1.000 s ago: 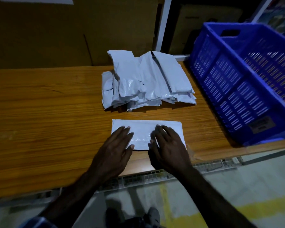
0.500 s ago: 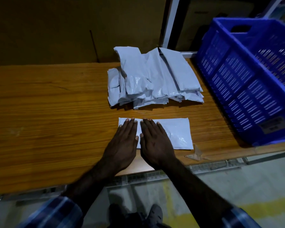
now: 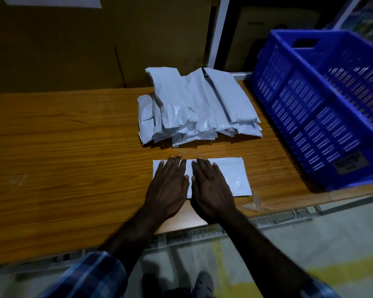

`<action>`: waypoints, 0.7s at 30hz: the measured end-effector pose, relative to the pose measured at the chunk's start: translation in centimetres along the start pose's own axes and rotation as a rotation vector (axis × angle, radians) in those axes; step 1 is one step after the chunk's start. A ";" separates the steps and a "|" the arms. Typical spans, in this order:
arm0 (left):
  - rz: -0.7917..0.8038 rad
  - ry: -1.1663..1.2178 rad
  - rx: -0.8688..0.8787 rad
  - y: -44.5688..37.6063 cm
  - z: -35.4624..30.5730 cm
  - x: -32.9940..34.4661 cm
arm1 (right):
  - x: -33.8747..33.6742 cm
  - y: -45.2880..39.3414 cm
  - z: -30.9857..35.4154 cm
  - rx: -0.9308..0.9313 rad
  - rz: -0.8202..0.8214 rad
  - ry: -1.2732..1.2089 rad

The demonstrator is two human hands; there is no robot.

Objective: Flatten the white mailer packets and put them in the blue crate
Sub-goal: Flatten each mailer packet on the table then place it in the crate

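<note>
Both hands flat, fingers straight and together, palms down on one white mailer packet (image 3: pixel 230 177) at the near edge of the table (image 3: pixel 63 160). Left hand (image 3: pixel 167 186) covers the packet's left end; right hand (image 3: pixel 211 188) sits just beside it, thumbs almost touching. The packet's right half lies bare past our right hand.

We hold nothing; we press only.

Just beyond our fingertips: the heap of unflattened mailer packets (image 3: pixel 198 110), rumpled and overlapping. To the right of our right hand, well apart, the blue crate (image 3: pixel 310 117) stands on the table's corner; its inside is not visible from here.

Step in hand, as we judge it: pressing this packet flat.

- Sweep the right hand outward to the bare end so trapped air leaves at the edge.
- Keep the left hand as an anchor; the plastic looks slick on the wood and may slide.
- Keep fingers straight, pressure even, so no creases form.
- Mind the near table edge: the packet lies close to it.
- A torn scrap (image 3: pixel 254 203) lies just right of our right hand; avoid dragging it along.
</note>
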State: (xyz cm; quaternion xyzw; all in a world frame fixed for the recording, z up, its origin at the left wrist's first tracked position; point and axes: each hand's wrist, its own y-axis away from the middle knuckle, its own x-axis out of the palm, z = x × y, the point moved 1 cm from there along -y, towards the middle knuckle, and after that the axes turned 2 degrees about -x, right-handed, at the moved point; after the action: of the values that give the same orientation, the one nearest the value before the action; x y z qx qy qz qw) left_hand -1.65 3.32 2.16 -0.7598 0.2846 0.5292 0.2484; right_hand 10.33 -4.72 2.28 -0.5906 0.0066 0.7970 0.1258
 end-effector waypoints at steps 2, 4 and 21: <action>-0.023 -0.004 -0.011 0.2 0.2 0.2 | 0.0 0.1 -0.1 0.004 0.011 -0.029; -0.020 -0.015 -0.008 0.5 0.4 0.4 | 0.1 0.1 -0.1 0.003 -0.003 -0.043; -0.093 -0.100 0.042 0.0 -2.1 0.6 | -1.2 0.0 -2.2 0.051 0.002 0.008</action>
State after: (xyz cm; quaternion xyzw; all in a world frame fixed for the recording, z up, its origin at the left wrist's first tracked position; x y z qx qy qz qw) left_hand -0.04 1.80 2.29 -0.7394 0.2474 0.5481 0.3027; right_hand 12.71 -5.30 2.72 -0.5902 0.0279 0.7945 0.1400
